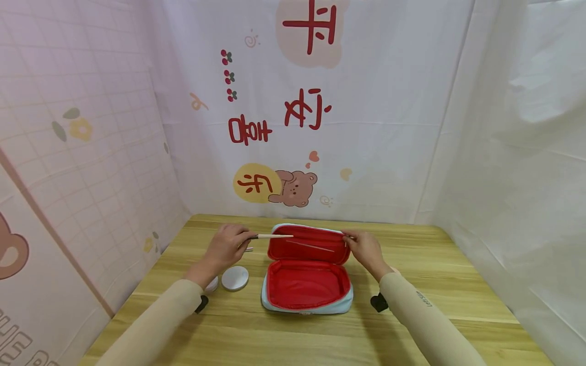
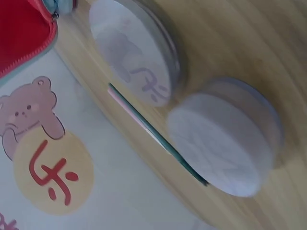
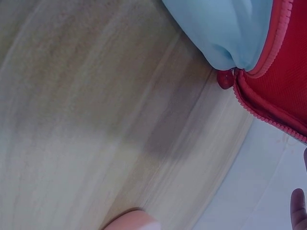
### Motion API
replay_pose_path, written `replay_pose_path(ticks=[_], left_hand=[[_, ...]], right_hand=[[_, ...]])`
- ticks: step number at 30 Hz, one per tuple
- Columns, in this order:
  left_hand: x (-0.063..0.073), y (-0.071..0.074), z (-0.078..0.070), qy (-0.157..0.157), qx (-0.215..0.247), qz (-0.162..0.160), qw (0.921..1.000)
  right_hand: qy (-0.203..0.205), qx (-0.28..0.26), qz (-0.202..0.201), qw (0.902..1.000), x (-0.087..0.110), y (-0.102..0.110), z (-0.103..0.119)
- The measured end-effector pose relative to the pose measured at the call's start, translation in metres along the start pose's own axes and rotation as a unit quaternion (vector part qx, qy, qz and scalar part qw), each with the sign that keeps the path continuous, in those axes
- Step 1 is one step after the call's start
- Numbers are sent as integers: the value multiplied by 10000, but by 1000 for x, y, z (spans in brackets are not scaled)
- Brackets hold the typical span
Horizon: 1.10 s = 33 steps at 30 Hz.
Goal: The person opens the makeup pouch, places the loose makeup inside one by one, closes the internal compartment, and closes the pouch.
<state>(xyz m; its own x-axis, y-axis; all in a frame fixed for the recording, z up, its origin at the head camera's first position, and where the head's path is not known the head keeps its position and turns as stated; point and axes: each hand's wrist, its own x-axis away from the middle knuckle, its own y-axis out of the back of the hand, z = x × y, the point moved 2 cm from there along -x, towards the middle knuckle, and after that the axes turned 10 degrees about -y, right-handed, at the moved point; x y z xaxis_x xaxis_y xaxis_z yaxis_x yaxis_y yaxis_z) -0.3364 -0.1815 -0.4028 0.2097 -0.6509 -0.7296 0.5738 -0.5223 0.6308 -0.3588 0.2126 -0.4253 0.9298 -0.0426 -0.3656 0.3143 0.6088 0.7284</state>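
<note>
A light-blue pouch with a red lining lies unzipped on the table, its lid raised at the back. My right hand pinches the lid's right edge; in the right wrist view only a few fingertips show. Between my left hand's thumb and fingers is a slim stick, cream with a dark part near the grip, pointing right in front of the lid. Its exact kind is unclear. My left hand hovers left of the pouch and is out of its own wrist view.
Two round white containers stand on the left: one in plain sight, the other partly behind the left wrist. Thin green and pink sticks lie behind them. A pinkish object is right of the pouch, mostly cut off. A printed cloth hangs behind.
</note>
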Motion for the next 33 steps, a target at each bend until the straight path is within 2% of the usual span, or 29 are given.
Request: replay_pose_path(ticks=[4, 12, 21, 33], left_hand=[[-10, -9, -5, -173, -87, 221, 9996], [-28, -25, -13, -616, -630, 585, 9944], [-44, -45, -24, -719, -1018, 824, 9888], [-50, -64, -31, -752, -1639, 974, 9788]], right_hand=[[-60, -9, 70, 10000, 0, 0, 0], [-79, -27, 181, 9998, -1, 0, 1], [40, -50, 200, 9998, -2, 0, 1], [44, -23, 205, 9998, -1, 2, 4]])
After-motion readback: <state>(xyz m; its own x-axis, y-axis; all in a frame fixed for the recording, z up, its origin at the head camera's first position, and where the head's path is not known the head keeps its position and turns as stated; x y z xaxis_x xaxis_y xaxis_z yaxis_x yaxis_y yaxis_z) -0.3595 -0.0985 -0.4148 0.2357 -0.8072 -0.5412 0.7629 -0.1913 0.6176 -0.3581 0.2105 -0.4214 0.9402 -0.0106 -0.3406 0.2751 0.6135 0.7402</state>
